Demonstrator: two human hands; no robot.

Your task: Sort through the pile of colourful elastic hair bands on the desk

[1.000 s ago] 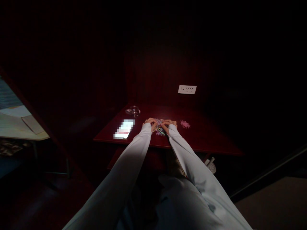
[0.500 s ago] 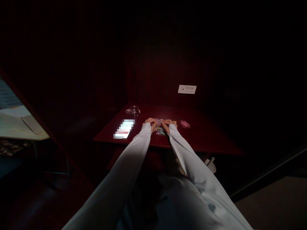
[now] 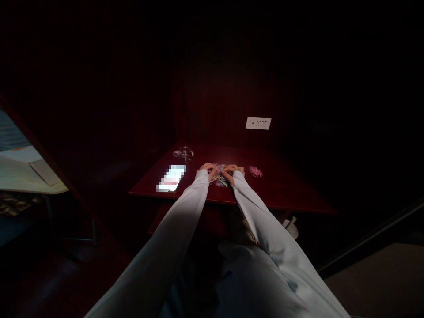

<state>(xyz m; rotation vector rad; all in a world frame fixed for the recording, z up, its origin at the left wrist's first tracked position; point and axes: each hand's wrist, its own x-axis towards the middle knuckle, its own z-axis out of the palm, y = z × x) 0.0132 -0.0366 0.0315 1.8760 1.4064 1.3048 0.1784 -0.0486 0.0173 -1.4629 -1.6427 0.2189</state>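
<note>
Both arms in pale sleeves reach out over a dark red table (image 3: pixel 285 194). My left hand (image 3: pixel 207 168) and my right hand (image 3: pixel 233 170) rest close together on a small heap of coloured loops (image 3: pixel 220 176), perhaps rubber bands or clips. The fingers of both hands are curled into the heap. What they pinch is too small to name. A separate little pile of pink pieces (image 3: pixel 255 171) lies just right of my right hand.
A lit phone (image 3: pixel 171 178) lies left of my left hand. A clear glass dish (image 3: pixel 183 153) stands behind it. A white wall socket (image 3: pixel 258 123) sits on the dark panel behind. A pale table (image 3: pixel 20 172) is at far left.
</note>
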